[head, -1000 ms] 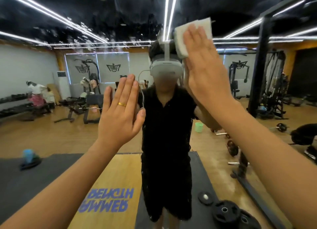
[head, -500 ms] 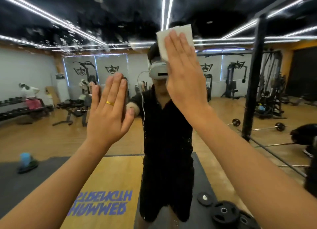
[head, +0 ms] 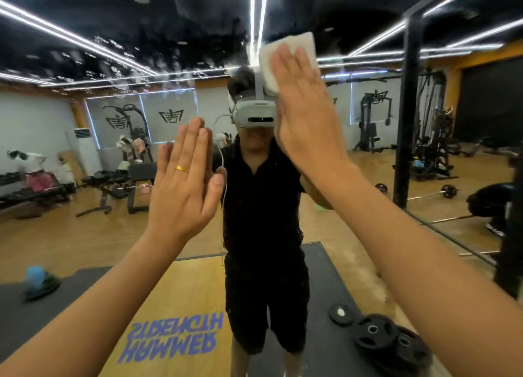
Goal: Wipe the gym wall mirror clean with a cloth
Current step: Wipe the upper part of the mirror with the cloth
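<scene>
The gym wall mirror fills the whole view and reflects the room and a person in black wearing a headset. Droplets and smears speckle its upper left part. My right hand presses a folded white cloth flat against the glass high up, fingers straight over it. My left hand, with a gold ring, lies flat on the glass lower and to the left, fingers straight and together. It holds nothing.
A black vertical post marks a mirror seam or rack on the right. Reflected in the glass are weight plates on a dark mat, benches at left, machines at right and a blue object on the floor.
My right hand swept the cloth left across the glass, then back to the right a little. My left hand stayed flat on the mirror at about the same place.
</scene>
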The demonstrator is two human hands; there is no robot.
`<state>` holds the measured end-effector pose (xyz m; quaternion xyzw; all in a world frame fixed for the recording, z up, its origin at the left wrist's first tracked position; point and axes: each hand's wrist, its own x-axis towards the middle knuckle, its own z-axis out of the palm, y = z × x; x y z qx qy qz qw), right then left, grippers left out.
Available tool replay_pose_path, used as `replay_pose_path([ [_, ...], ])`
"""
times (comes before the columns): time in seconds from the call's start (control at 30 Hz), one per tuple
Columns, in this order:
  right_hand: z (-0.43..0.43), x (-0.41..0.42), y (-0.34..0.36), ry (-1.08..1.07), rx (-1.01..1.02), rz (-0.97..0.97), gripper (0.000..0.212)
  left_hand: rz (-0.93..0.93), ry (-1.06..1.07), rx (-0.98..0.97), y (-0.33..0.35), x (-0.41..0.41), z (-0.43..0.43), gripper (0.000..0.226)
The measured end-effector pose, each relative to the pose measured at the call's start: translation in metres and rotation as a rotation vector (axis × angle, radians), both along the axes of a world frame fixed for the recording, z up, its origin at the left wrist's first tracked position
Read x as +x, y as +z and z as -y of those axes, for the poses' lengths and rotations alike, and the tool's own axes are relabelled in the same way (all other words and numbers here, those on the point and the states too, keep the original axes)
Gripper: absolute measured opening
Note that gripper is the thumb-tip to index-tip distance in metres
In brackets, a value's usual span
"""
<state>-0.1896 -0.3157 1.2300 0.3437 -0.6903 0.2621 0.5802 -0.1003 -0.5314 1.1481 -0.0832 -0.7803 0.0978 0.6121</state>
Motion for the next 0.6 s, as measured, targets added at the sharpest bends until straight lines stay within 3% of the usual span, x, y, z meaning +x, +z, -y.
replay_pose_path([
  [0.17,-0.015,0.007,-0.005,0.016,-0.227,0.128,0.060,-0.007,0.119,-0.036,0.000,0.016,0.044,0.067],
  [0.27,0.017,0.015,0.003,0.031,-0.312,0.096,0.062,-0.036,0.149,-0.077,-0.006,0.012,0.052,0.067],
  [0.5,0.051,0.014,-0.007,-0.031,-0.015,-0.034,0.070,-0.061,0.148,-0.093,-0.007,0.009,0.051,0.066],
  [0.6,0.025,0.011,-0.009,0.027,-0.093,0.021,0.062,-0.054,0.156,-0.087,-0.006,0.011,0.051,0.066],
])
